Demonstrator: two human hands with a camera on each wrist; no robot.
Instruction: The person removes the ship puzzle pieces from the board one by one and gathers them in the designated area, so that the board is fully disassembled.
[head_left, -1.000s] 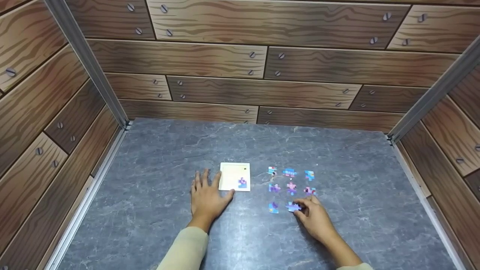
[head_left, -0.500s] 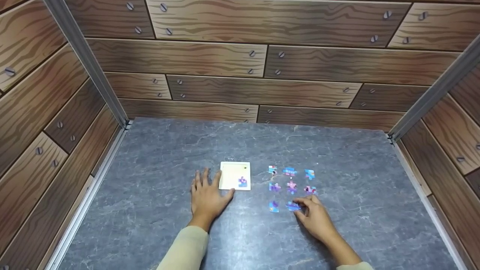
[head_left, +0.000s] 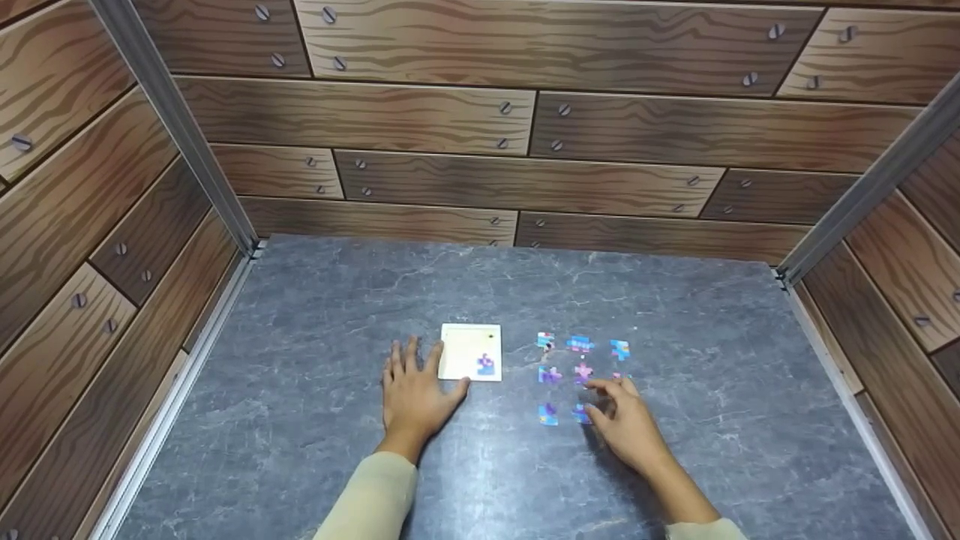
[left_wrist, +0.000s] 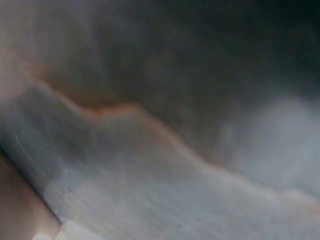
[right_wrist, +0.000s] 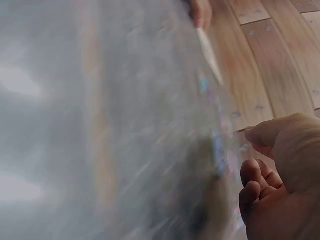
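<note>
My left hand (head_left: 416,397) lies flat with spread fingers on the table, its index finger and thumb at the edge of a pale square puzzle tray (head_left: 461,352). One purple and blue jigsaw piece (head_left: 485,364) sits in the tray's lower right corner. My right hand (head_left: 626,424) hovers over the lower right of the loose pieces, thumb and index finger apart with nothing between them. A blue-purple jigsaw piece (head_left: 580,414) lies beside its thumb, partly hidden. Just beyond the index fingertip is a pink jigsaw piece (head_left: 583,370). The right wrist view shows the right hand (right_wrist: 277,175) with loosely curled fingers.
Several more jigsaw pieces lie in rows right of the tray, among them a corner piece (head_left: 548,414) and a blue piece (head_left: 580,343). One at the right is mostly covered by my hand. Wood-patterned walls (head_left: 480,120) enclose the grey marbled table (head_left: 337,300).
My right hand has let go of the blue-purple jigsaw piece in the front row and risen slightly away from it. The left hand and the tray have stayed put.
</note>
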